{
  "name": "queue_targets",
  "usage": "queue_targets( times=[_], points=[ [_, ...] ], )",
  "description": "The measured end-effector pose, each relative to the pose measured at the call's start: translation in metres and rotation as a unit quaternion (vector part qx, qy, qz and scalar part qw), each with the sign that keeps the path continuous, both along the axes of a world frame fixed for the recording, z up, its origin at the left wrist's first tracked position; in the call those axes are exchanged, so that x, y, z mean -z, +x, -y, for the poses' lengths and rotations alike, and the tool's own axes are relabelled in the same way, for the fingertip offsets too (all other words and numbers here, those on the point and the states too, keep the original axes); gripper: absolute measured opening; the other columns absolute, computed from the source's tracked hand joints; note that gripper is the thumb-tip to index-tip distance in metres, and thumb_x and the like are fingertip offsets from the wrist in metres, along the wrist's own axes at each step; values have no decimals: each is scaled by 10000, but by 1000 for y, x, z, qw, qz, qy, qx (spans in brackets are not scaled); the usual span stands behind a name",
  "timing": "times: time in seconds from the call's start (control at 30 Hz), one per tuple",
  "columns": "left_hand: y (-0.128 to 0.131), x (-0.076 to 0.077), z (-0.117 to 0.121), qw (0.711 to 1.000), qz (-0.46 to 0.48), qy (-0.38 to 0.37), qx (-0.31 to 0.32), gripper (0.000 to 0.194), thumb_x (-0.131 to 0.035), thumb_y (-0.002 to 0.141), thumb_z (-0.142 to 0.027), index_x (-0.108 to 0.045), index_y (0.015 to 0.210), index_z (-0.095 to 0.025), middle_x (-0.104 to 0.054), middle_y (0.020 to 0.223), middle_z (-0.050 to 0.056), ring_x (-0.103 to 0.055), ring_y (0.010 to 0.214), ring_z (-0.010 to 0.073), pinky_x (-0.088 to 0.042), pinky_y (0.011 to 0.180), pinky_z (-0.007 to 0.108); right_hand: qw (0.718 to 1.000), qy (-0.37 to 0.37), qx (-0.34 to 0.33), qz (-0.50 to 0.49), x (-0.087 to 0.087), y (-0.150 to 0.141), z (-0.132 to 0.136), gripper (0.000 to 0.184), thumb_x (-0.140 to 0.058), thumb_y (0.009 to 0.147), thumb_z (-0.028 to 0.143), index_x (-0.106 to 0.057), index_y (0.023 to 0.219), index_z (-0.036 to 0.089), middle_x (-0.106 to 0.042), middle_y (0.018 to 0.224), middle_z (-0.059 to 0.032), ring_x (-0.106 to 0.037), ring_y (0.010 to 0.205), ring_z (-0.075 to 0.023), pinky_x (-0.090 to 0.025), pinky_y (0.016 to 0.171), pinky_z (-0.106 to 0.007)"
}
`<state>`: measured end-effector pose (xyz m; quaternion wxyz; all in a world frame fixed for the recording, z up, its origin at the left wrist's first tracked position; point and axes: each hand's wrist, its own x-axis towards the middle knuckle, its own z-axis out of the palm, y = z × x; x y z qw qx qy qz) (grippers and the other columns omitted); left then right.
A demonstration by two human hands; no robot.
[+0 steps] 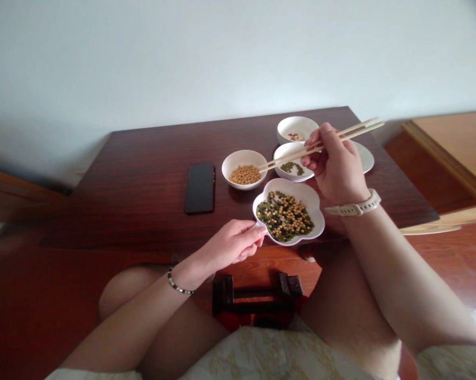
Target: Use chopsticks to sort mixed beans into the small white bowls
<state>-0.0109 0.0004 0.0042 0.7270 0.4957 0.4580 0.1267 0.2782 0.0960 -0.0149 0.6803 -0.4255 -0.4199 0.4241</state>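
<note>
My left hand [240, 243] is closed on the rim or short handle of a white flower-shaped dish [311, 198] at the table's front edge. Mixed yellow, green and black beans [285, 216] lie in that dish. In my right hand [336, 166] is a pair of chopsticks [287, 157], their tips at the right rim of a round white bowl [244, 157] of yellow soybeans [246, 175]. Whether the tips grip a bean is too small to tell. Partly behind the chopsticks and my fingers stands a white bowl [281, 153] with some green beans [292, 168].
A third white bowl [297, 124] with a few reddish and pale pieces stands farther back. Behind my right hand a white plate [365, 157] shows in part. A black phone [200, 188] lies left of the bowls on the dark wooden table [143, 174]. The wall rises beyond.
</note>
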Motion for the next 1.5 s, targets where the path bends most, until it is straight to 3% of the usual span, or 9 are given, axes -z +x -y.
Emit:
queue_targets(
  times=[0.2,0.47,0.67,0.9,1.27,1.5],
  points=[
    [2,-7,2,1000,-2,5,-4,520,-894,1166,-589,-638,845,-270,-438,661,-64,-291,587,126,-174,597,320,996,-64,-17,67,-2,32,24,564,-1003,1090,781,-756,951,294,-714,789,-8,-683,610,-165,-574,480,-273],
    [1,-6,2,1000,-4,18,1,516,-866,1185,-601,-630,886,-253,-448,662,-79,-299,607,118,-193,624,305,990,-99,-46,92,-3,34,52,676,-1079,964,898,-852,937,262,-747,711,-32,-702,628,-165,-575,528,-253],
    [3,-9,2,1000,-4,25,13,523,-829,1199,-611,-605,913,-235,-437,662,-107,-306,618,100,-221,656,302,990,-84,-47,98,6,34,48,659,-1044,981,923,-861,928,292,-754,731,-33,-709,632,-211,-620,517,-313],
    [4,-12,1,999,-15,30,19,548,-831,1183,-654,-587,908,-248,-421,653,-111,-299,613,107,-221,639,301,995,-82,-37,53,10,26,46,533,-1088,1041,741,-805,940,301,-761,781,-18,-735,633,-213,-642,519,-316],
    [4,-16,2,999,-17,30,19,526,-810,1211,-614,-599,917,-233,-429,656,-111,-293,613,95,-216,613,274,992,-87,-48,78,13,33,43,596,-1024,1065,827,-819,949,280,-741,709,-22,-725,597,-201,-574,486,-287],
    [5,-17,2,999,-23,22,12,551,-864,1183,-633,-602,894,-244,-429,651,-100,-295,615,107,-222,606,276,994,-92,-39,49,13,31,43,557,-1065,1058,762,-797,945,288,-745,711,-10,-728,573,-199,-589,481,-286]
  ],
)
